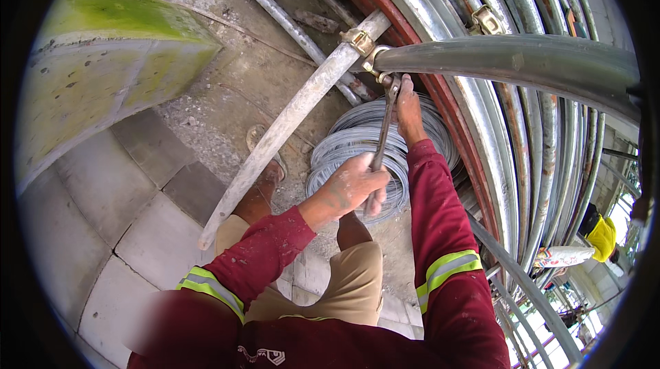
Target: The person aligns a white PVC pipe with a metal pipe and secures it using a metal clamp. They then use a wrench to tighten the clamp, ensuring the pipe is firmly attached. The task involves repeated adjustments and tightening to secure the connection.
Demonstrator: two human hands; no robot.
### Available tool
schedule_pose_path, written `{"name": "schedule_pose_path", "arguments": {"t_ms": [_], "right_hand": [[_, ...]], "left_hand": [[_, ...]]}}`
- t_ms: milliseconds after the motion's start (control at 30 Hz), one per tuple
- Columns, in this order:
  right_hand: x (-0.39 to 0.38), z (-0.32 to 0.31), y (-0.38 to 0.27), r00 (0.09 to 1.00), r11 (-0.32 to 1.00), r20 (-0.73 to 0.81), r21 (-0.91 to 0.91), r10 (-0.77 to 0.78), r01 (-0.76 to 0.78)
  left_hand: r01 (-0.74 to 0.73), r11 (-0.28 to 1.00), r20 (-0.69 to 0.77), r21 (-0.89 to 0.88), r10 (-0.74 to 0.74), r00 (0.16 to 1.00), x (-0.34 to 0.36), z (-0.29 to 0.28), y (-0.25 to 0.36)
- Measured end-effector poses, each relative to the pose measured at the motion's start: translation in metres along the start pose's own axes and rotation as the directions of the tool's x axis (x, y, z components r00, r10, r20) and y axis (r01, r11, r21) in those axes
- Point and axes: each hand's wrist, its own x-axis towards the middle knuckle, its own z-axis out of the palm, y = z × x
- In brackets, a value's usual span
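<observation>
My left hand (354, 183) is closed on the lower end of a steel wrench (381, 132). My right hand (409, 111) is higher up, its fingers closed at the wrench's head, just beneath a swivel clamp (378, 63). That clamp joins a thick grey horizontal pipe (509, 63) near its crossing with a pale, dusty tube (289, 128), which slants down to the lower left. A second coupler (357, 40) sits on the pale tube. Exactly what my right fingertips hold on the fitting is partly hidden.
Wire coils (337, 149) lie below my hands. Many curved steel pipes (498, 163) and a red beam (443, 107) fill the right. A mossy concrete block (117, 77) stands left, above square pavers (82, 190). A person in yellow (599, 235) is at far right.
</observation>
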Motion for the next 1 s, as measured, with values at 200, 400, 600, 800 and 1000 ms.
{"name": "schedule_pose_path", "arguments": {"t_ms": [200, 400, 600, 800, 1000], "right_hand": [[-0.015, 0.019, -0.023, 0.977, 0.987, 0.176, 0.090, 0.118, -0.135], [-0.004, 0.002, -0.010, 0.973, 0.983, 0.155, 0.031, 0.173, -0.180], [-0.023, 0.010, -0.032, 0.988, 0.996, 0.144, -0.070, 0.063, -0.053], [-0.015, 0.005, -0.022, 0.988, 0.993, 0.110, 0.034, 0.105, -0.109], [-0.015, 0.014, -0.022, 0.986, 0.993, 0.120, -0.053, 0.111, -0.106]], "left_hand": [[-0.059, 0.433, -0.261, 0.900, 0.642, 0.721, 0.091, -0.152, -0.115], [-0.025, 0.742, -0.232, 0.670, 0.242, 0.942, 0.050, -0.088, -0.076], [-0.078, 0.985, 0.015, -0.153, 0.081, 0.997, -0.007, 0.026, 0.071], [0.064, 0.986, -0.107, 0.157, -0.047, 0.993, 0.023, -0.032, -0.018], [-0.078, 0.534, -0.336, 0.842, 0.631, 0.699, 0.132, -0.160, -0.099]]}}
